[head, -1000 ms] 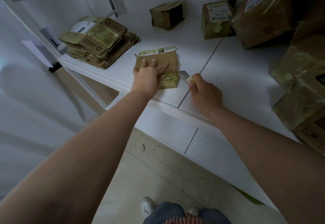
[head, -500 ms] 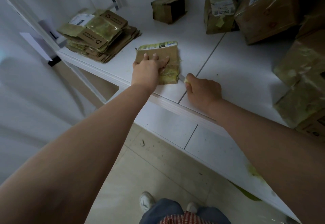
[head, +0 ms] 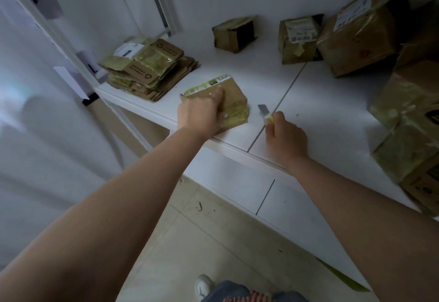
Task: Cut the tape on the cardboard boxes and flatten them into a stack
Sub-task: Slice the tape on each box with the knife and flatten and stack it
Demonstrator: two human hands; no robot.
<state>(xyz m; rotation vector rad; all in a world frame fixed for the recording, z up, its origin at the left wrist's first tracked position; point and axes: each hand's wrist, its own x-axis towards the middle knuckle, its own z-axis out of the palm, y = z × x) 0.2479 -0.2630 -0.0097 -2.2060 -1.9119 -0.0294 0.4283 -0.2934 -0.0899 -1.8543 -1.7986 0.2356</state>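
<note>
Near front edge of white shelf (head: 320, 102): flattened box (head: 234, 103) pinned under L hand (head: 202, 114), fingers spread flat; R hand (head: 283, 135) gripping utility knife (head: 264, 110), blade clear. Next prob: onto stack (head: 147, 69).

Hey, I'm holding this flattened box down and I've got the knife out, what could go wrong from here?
1. The knife blade is bared and points toward the left hand pressing the box; a slip on the next cut could nick those fingers.
2. The box lies near the shelf edge, so a hard push might slide it off.
</note>
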